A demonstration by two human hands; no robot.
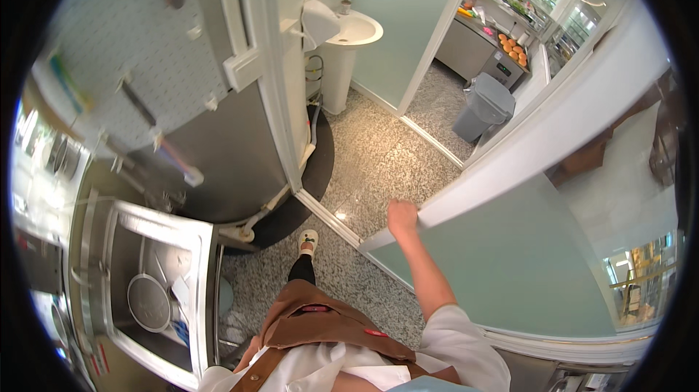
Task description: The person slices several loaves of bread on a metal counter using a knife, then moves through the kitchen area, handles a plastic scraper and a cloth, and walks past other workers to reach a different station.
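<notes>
My right hand (402, 219) is closed around the white frame edge (437, 211) of a door with a frosted glass lower panel (519, 261). Its arm reaches forward in a short white sleeve. My left hand is out of view; only a strip of the left forearm (249, 352) shows beside my brown apron (327, 326). One foot in a white clog (308, 241) is forward on the speckled floor, just short of the floor track (330, 219) in the doorway.
To the left stands a steel sink (206, 282) holding a round strainer (148, 303); utensils hang on a pegboard (164, 47) above. Past the doorway are a pedestal washbasin (363, 28), a grey bin (483, 108) and a tray of buns (512, 49). A black mat (322, 157) curves along the floor.
</notes>
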